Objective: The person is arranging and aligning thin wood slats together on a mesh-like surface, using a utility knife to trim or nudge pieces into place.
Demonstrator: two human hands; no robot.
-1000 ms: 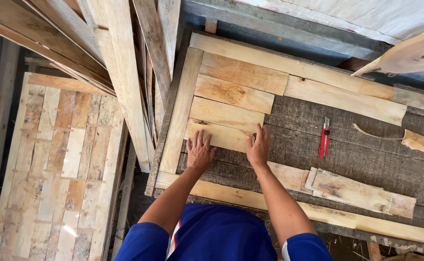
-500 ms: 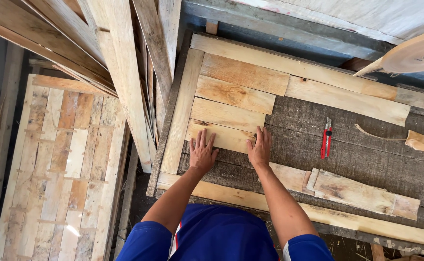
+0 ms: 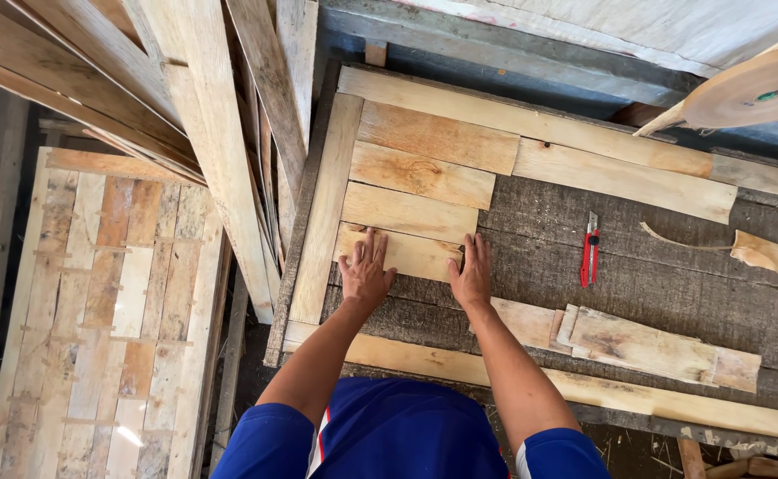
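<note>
A short pale wooden board (image 3: pixel 402 253) lies flat on a dark weathered surface (image 3: pixel 637 284), lowest of four boards stacked edge to edge inside a light wooden frame (image 3: pixel 327 208). The left hand (image 3: pixel 365 273) rests flat on the board's left end, fingers spread. The right hand (image 3: pixel 472 273) presses flat at its right end, fingers close together. A red utility knife (image 3: pixel 590 249) lies to the right, well apart. Loose wood offcuts (image 3: pixel 655 346) sit nearer the person. Long planks (image 3: pixel 220 133) lean at the left, above a slatted wooden panel (image 3: pixel 105 310).
</note>
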